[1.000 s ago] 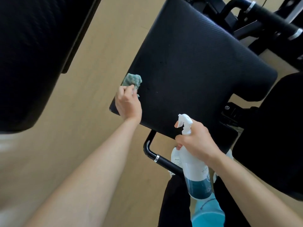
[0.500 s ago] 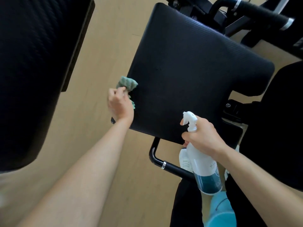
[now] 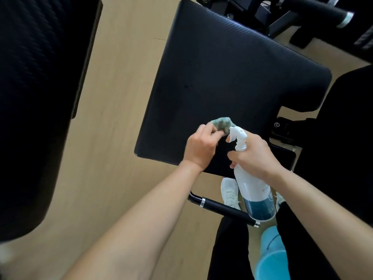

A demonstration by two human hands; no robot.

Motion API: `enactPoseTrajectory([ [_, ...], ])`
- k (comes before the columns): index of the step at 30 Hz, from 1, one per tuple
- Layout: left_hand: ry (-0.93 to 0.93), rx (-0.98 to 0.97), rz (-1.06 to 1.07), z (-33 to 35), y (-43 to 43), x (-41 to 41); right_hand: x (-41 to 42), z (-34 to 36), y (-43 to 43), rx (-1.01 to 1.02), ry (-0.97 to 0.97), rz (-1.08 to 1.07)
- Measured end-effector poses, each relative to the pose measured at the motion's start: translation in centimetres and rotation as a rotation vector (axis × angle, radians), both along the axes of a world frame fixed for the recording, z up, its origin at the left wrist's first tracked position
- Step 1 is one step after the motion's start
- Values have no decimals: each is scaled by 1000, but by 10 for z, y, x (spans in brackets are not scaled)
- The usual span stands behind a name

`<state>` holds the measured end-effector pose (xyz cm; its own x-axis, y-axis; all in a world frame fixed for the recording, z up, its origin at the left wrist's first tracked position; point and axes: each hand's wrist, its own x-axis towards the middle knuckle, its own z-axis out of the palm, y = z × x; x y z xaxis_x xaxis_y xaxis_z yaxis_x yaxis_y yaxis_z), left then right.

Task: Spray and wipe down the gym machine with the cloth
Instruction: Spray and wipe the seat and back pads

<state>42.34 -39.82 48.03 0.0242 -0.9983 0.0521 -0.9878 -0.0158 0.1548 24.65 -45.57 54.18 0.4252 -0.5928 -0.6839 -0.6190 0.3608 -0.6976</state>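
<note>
I have the left hand curled, its fingers pinching a bunched green cloth. The wad lies against the black seat pad of the gym machine, close to the pad's near edge and just beside the nozzle of the spray bottle. The right hand is wrapped round the bottle's neck below the white trigger head, with one fingertip showing in front of the trigger. The bottle hangs tilted over the near edge of the pad, above a black grab bar.

I judge the cloth to be soft, light and limp. It will only scrub if it is kept wadded with the fingers pressing from behind, since a loose corner would just drag. The pad looks like ribbed vinyl over firm foam: it should give a little under pressure, grip the cloth when dry and turn slick once sprayed. A few dark specks sit near its middle, and I cannot tell whether they are droplets.

The bottle is thin plastic with liquid only in its lower part, so it should be light and bottom-heavy. The neck is the sound place to hold it.
</note>
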Motion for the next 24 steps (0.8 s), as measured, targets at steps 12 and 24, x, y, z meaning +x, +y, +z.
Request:
enactPoseTrajectory([
  [12,12,-328,616,17,-94,77,2,1,-13,35,-29,8],
  [24,-64,-75,-111,-1,-30,29,16,11,-26,39,-33,18],
])
